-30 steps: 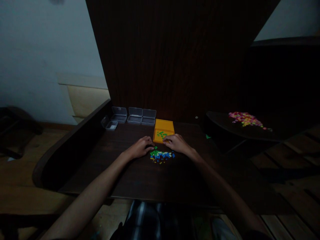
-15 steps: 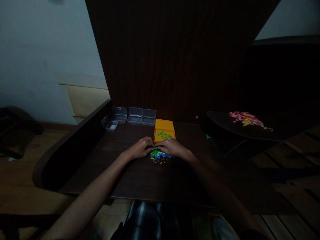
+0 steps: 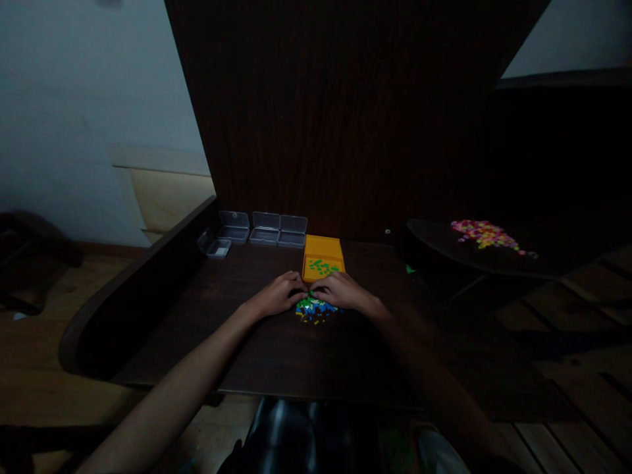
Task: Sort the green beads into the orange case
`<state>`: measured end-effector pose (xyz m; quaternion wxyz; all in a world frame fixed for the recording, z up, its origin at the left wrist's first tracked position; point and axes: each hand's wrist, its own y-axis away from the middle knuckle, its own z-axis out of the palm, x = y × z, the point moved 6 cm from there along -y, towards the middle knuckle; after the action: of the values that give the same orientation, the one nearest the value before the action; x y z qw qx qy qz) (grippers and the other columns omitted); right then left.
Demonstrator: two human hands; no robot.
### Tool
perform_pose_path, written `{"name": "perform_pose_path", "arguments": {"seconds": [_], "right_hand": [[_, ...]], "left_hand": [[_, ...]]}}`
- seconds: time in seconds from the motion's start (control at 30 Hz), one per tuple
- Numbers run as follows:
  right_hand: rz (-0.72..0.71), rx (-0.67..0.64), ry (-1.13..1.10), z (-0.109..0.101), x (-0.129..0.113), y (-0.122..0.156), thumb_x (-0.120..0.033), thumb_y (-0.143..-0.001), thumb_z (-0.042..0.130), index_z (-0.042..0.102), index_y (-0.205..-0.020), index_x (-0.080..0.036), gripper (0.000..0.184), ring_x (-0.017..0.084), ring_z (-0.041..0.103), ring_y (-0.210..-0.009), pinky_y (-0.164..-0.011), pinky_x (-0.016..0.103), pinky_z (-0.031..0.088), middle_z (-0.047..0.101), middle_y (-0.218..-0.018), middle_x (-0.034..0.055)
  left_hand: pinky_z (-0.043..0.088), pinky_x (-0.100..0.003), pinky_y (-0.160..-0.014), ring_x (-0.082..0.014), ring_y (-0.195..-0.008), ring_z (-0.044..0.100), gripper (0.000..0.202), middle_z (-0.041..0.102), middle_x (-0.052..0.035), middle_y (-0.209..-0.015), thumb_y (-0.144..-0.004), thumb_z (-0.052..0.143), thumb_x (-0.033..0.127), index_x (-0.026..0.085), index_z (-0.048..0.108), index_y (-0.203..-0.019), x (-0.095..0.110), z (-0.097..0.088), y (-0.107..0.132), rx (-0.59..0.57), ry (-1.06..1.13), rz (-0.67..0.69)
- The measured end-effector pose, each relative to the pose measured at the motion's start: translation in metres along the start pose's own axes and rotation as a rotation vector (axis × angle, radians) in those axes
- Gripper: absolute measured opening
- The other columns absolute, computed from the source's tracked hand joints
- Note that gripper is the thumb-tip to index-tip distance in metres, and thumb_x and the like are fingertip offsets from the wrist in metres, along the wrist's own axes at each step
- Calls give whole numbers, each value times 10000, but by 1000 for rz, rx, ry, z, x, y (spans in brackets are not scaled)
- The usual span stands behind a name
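A loose pile of small coloured pieces (image 3: 318, 307), green, blue, white and yellow, lies on the dark wooden table (image 3: 276, 355). My left hand (image 3: 282, 293) is at the pile's left far edge, its fingers bent and drawn together. From the right, my right hand (image 3: 340, 290) reaches over the same edge with thumb and fingers closed, the fingertips of both hands almost meeting. Whatever is between the fingers is too small and dark to make out. Just beyond the hands stands an open yellow box (image 3: 323, 246) with several green pieces (image 3: 323, 266) in it.
Open clear plastic boxes (image 3: 265, 235) line the back left of the table, with a smaller clear box (image 3: 218, 248) nearer. A raised wooden side (image 3: 133, 289) bounds the left. On a shelf at right lies a heap of pink and yellow beads (image 3: 486, 235). A tall dark panel (image 3: 345, 118) rises behind.
Both hands stay over the pile's far edge with only slight finger movement. The whole view has shifted a little to the left.
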<state>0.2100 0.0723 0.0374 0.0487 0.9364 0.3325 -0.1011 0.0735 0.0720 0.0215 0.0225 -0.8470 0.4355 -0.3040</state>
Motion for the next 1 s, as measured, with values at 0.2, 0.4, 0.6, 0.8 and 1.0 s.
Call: {"name": "perform_pose_path", "arguments": {"seconds": [0.2,0.4,0.6,0.8,1.0], "right_hand": [[67,-10,-7,-4,5,2,-320,-859,614,752,-973,-215,208,164,634,-743,-616,230,360,732,-823,42],[71,-10,-29,-9,4,5,-271,-829,629,748,-1007,-229,218,140,603,-671,-611,225,354,712,-759,18],[65,-20,-29,-7,1,4,-213,-826,599,755,-962,-207,207,125,572,-636,-598,221,338,699,-736,17],[72,9,-72,-8,4,4,-215,-821,611,758,-914,-190,176,111,541,-598,-577,216,315,670,-680,7],[133,148,-150,-22,19,0,-223,-816,615,751,-890,-172,163,96,512,-546,-551,203,311,643,-638,-8]], "left_hand": [[466,-289,-843,-177,-921,570,162,596,-53,-922,-933,520,219,177,674,-957,-2,3,-2,7,-25,-17],[471,-292,-853,-177,-931,576,184,627,-62,-943,-928,503,162,184,665,-1011,3,2,-2,12,-10,15],[464,-302,-868,-185,-954,566,195,628,-71,-959,-921,515,162,180,673,-1034,4,1,-2,14,-16,24],[461,-302,-853,-186,-937,561,162,591,-60,-928,-930,514,198,174,674,-946,1,4,-2,0,-34,8],[456,-295,-838,-184,-915,560,166,576,-54,-915,-941,495,204,177,659,-937,0,6,-2,0,-47,14]]}}
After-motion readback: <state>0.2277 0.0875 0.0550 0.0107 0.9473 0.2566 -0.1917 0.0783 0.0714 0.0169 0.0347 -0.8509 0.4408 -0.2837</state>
